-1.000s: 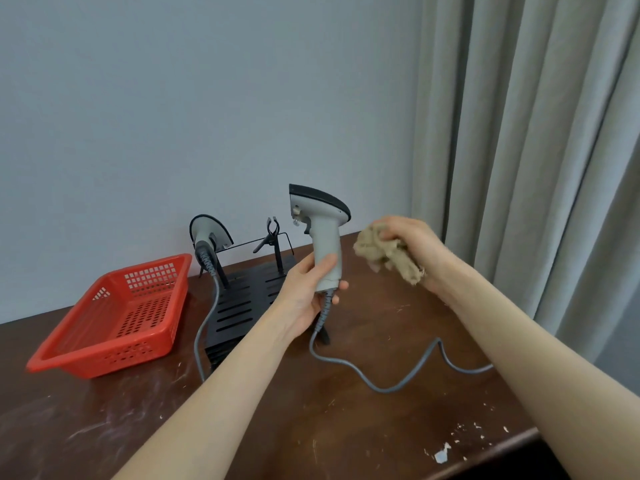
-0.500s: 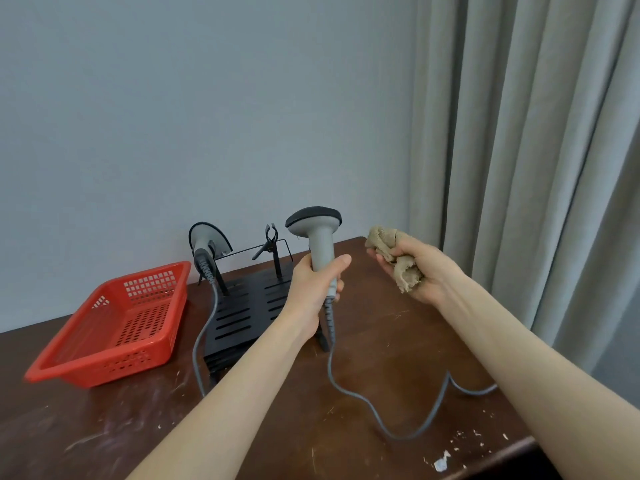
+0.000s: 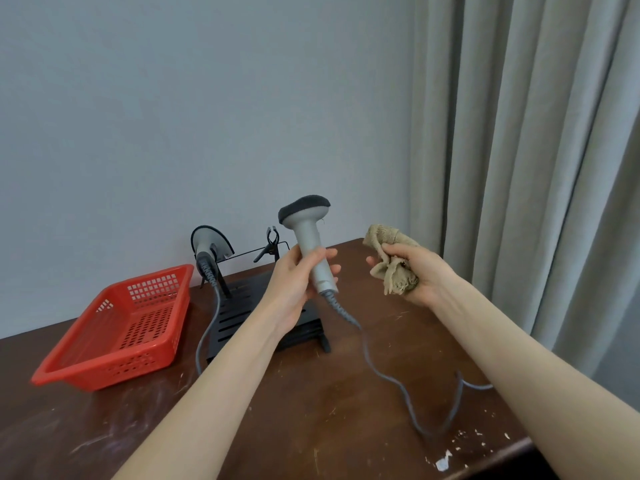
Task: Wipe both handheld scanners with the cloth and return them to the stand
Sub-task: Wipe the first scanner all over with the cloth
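Observation:
My left hand (image 3: pixel 297 282) grips the handle of a grey handheld scanner (image 3: pixel 309 233), held upright above the table with its dark head on top and its back toward me. A grey cable (image 3: pixel 388 372) trails from the handle across the table to the right. My right hand (image 3: pixel 417 271) holds a crumpled beige cloth (image 3: pixel 391 258) a short way to the right of the scanner, not touching it. A second grey scanner (image 3: pixel 209 242) sits in the black stand (image 3: pixel 239 306) at the back, its own cable hanging down.
A red perforated plastic basket (image 3: pixel 117 327) stands at the left on the dark wooden table (image 3: pixel 311 410). A grey wall is behind and a grey curtain (image 3: pixel 519 168) hangs at the right. White flecks lie near the table's front right edge.
My left hand turned the scanner from side-on to back-facing and moved it slightly left. My right hand drew the cloth away from the scanner and turned palm-up.

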`<state>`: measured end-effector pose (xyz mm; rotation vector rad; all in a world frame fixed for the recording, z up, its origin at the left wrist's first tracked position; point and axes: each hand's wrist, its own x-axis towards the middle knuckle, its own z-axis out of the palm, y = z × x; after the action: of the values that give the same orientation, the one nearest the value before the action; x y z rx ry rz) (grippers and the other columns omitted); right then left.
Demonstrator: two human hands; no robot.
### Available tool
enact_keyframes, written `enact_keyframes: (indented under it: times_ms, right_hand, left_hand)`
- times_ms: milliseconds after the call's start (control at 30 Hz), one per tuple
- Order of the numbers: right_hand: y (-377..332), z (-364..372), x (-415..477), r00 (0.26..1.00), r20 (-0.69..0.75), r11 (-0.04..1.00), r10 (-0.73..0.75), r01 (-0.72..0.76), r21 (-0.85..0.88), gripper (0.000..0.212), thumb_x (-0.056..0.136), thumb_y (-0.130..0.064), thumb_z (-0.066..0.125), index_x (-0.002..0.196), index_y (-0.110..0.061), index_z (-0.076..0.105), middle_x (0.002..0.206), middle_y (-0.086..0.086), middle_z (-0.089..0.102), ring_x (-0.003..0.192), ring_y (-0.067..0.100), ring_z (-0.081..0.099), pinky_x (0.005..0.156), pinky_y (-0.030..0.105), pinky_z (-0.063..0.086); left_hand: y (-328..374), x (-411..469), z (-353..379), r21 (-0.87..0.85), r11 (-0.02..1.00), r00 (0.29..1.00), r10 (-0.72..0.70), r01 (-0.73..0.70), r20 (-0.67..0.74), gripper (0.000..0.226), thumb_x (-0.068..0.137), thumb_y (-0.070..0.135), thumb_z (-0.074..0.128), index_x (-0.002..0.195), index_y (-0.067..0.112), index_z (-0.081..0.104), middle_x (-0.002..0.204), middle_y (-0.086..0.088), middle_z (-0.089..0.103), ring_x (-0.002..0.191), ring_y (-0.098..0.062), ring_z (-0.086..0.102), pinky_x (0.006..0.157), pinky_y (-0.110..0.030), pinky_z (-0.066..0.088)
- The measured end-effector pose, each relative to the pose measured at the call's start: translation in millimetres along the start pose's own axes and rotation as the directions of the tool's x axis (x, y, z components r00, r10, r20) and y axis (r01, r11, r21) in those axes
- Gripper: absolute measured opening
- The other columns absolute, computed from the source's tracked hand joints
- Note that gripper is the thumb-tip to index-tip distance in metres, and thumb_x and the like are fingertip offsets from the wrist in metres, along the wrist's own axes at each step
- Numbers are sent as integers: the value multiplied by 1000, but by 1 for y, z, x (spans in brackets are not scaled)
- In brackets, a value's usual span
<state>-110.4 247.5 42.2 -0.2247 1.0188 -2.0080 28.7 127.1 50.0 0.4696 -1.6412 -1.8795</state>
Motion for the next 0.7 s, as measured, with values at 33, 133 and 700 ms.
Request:
enact_keyframes:
  times_ms: [33,133,700]
  right_hand:
    - [0,0,0,1000,17,1000,7,-7,-1,4,89,-8,58,90,-4,60,82,13,64,77,23,62,69,29,53]
    - [0,2,-2,997,62,990,48,-56,132,18,86,-22,65,86,-4,62,83,14,63,78,23,56,60,23,43]
    - [5,22,-11,891,109,815,-441,449,-367,24,87,7,56,89,-17,61,86,8,64,72,23,64,50,29,55]
  left_hand:
    - [2,-1,-2,-63,998,1000,-13,14,22,17,96,11,50,112,13,54,110,-11,69,84,-23,68,82,-45,56]
    - [6,-2,-6,-294,948,993,-114,121,40,22,94,3,41,113,8,51,112,-16,68,82,-26,68,75,-42,57]
    - [-28,-6,-9,-498,801,933,-355,333,52,50,89,53,48,97,8,66,79,-1,68,61,-11,57,56,-25,55]
